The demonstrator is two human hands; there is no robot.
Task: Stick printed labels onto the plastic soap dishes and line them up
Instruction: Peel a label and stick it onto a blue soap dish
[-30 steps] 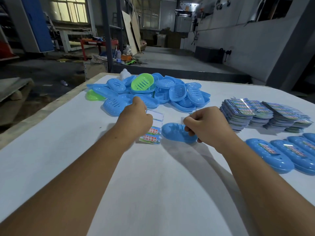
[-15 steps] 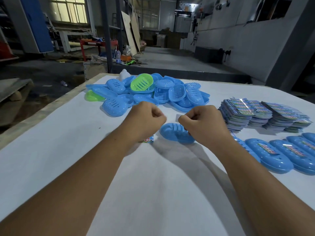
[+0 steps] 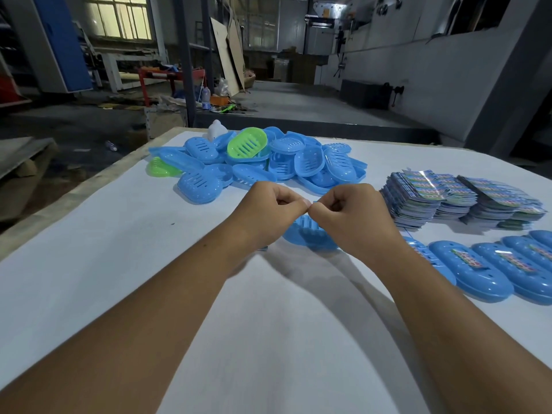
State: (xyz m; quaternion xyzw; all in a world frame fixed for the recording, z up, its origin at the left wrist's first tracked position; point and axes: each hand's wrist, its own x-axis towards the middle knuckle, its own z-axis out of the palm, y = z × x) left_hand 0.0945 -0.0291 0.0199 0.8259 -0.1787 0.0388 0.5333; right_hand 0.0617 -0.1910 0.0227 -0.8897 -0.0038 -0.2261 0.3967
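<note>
The left hand (image 3: pixel 270 209) and the right hand (image 3: pixel 351 215) meet fingertip to fingertip, fingers curled in as if pinching something small between them; what they pinch is hidden, though it is likely a label being peeled from its backing. Just under the knuckles lies a blue soap dish (image 3: pixel 307 234), slots up, on the white surface (image 3: pixel 119 249), partly covered by both hands. The risk here, as I judge it, is that a thin sticker curls onto itself or clings to a fingertip and then lands crooked or creased on the dish; since nothing pins the dish, pressing down off-centre could also slide it. Beyond the hands sits the heap of unlabelled dishes (image 3: pixel 268 162), blue with two green ones. To the right stand the label stacks (image 3: pixel 448 201), loosely fanned and easy to knock. Nearer, the row of labelled dishes (image 3: pixel 493 270) lies side by side, and a careless right forearm could nudge it out of line.
</note>
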